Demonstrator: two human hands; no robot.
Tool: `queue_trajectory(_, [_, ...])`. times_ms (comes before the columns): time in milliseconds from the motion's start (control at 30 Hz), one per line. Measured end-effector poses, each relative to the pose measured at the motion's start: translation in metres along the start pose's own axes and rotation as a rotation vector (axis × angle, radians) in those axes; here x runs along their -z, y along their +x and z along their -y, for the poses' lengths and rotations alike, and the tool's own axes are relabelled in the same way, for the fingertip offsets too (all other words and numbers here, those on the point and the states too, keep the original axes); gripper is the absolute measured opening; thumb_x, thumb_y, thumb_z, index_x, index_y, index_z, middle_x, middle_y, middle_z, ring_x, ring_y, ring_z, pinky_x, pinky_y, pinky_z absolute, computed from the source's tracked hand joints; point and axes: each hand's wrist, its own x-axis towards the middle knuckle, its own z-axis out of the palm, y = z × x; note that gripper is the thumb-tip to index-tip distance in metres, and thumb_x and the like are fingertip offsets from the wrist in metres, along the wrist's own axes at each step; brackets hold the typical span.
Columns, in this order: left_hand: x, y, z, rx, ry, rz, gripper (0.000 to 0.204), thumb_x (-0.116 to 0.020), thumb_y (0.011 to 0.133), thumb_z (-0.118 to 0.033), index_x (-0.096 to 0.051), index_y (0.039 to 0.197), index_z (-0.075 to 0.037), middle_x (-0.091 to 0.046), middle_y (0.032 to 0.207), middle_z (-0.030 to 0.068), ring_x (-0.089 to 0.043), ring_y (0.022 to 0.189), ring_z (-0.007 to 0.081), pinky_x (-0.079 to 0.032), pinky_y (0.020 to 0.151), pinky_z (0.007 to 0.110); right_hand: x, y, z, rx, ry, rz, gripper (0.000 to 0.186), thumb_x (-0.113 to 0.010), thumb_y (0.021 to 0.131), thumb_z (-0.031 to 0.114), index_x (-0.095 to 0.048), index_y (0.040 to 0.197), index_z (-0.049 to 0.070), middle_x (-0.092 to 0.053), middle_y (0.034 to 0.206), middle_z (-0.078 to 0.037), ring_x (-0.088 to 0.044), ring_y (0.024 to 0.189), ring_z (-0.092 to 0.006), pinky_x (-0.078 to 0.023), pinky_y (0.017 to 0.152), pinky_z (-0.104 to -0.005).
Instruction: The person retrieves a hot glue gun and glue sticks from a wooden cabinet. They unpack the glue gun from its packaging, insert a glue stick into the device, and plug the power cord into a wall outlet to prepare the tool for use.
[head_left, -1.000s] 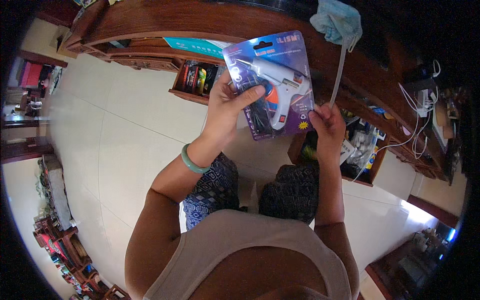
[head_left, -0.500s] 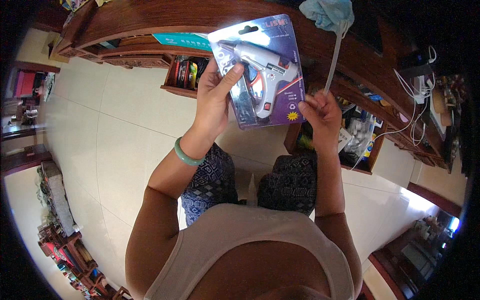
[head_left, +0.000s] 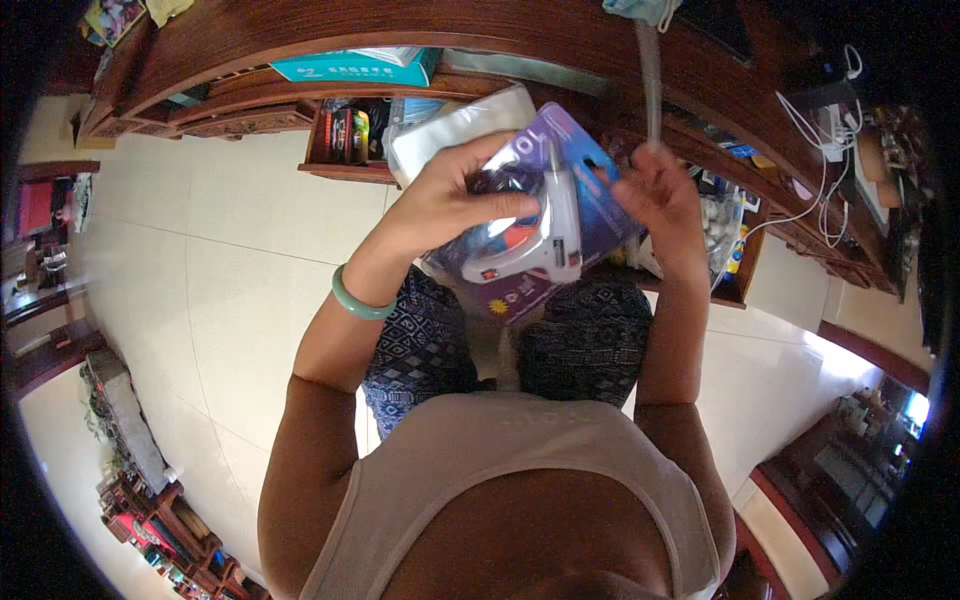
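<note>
My left hand (head_left: 455,195) grips a blister pack with a purple and blue card (head_left: 585,185), thumb across its front. Inside it shows a white glue gun (head_left: 555,225) with dark and red details, now tilted with its handle toward the left. Behind the pack, past my left fingers, a whitish panel with a clear edge (head_left: 460,135) sticks out; whether it belongs to the pack I cannot tell. My right hand (head_left: 665,205), slightly blurred, is beside the card's right edge, its fingers closed on a long translucent pale stick (head_left: 650,85) that points away from me.
A wooden cabinet (head_left: 330,35) runs across the far side. Its left pulled-out drawer (head_left: 345,172) holds small packages; the right one (head_left: 735,285) holds plastic bags. A teal box (head_left: 350,68) lies in the cabinet. White cables (head_left: 800,205) hang at the right. My patterned trousers (head_left: 585,340) are below.
The blister pack has been turned and drawn nearer my lap. The whitish panel has come into view behind it. My right hand has shifted slightly away from me, still with the stick.
</note>
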Motion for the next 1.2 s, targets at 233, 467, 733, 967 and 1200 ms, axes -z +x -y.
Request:
queue_trajectory(233, [0.000,0.003,0.015,-0.095,0.261,0.195,0.055,-0.071,0.076,-0.005,-0.048,0.126,0.003,-0.058,0.114,0.0063,-0.054,0.102,0.0122,-0.043,0.089,0.028,0.005,-0.012,-0.009,-0.041,-0.044,0.280,0.027,-0.064,0.080,-0.001,-0.048,0.101,0.003,-0.052,0.088,0.000,-0.048,0.083,-0.0056,-0.045,0.073,-0.0218])
queue_trajectory(467, [0.028,0.000,0.005,0.078,0.021,0.052,0.055,-0.062,0.085,-0.035,-0.051,0.122,0.003,-0.064,0.103,0.0122,-0.061,0.090,0.0145,-0.047,0.080,0.026,0.013,-0.010,-0.013,-0.018,0.097,0.041,0.028,-0.066,0.074,-0.008,-0.046,0.086,0.007,-0.047,0.074,0.003,-0.053,0.070,-0.0054,-0.046,0.066,-0.0203])
queue_trajectory(733, [0.029,-0.001,0.018,-0.002,-0.520,-0.195,0.025,-0.058,0.089,-0.020,-0.059,0.103,0.000,-0.065,0.096,0.0079,-0.064,0.084,0.0147,-0.054,0.068,0.025,0.026,-0.007,-0.027,0.080,0.327,-0.316,0.037,-0.066,0.074,-0.010,-0.038,0.073,0.014,-0.053,0.064,0.001,-0.051,0.064,-0.0061,-0.043,0.063,-0.0208])
queue_trajectory(967, [0.020,0.003,0.022,0.087,-0.633,-0.324,0.025,-0.052,0.092,-0.021,-0.059,0.100,0.002,-0.064,0.097,0.0110,-0.063,0.086,0.0168,-0.055,0.073,0.029,0.024,-0.013,-0.019,0.138,0.211,-0.451,0.025,-0.068,0.079,0.000,-0.045,0.076,0.009,-0.058,0.077,-0.002,-0.052,0.071,-0.0072,-0.043,0.067,-0.0211])
queue_trajectory(1200, [0.026,0.002,0.022,0.038,-0.655,-0.396,0.019,-0.058,0.089,-0.017,-0.061,0.096,0.001,-0.064,0.094,0.0081,-0.063,0.080,0.0128,-0.055,0.067,0.025,0.025,-0.012,-0.006,0.104,0.335,-0.338,0.023,-0.067,0.080,0.002,-0.046,0.077,0.010,-0.057,0.082,-0.002,-0.053,0.077,-0.0096,-0.043,0.073,-0.0224])
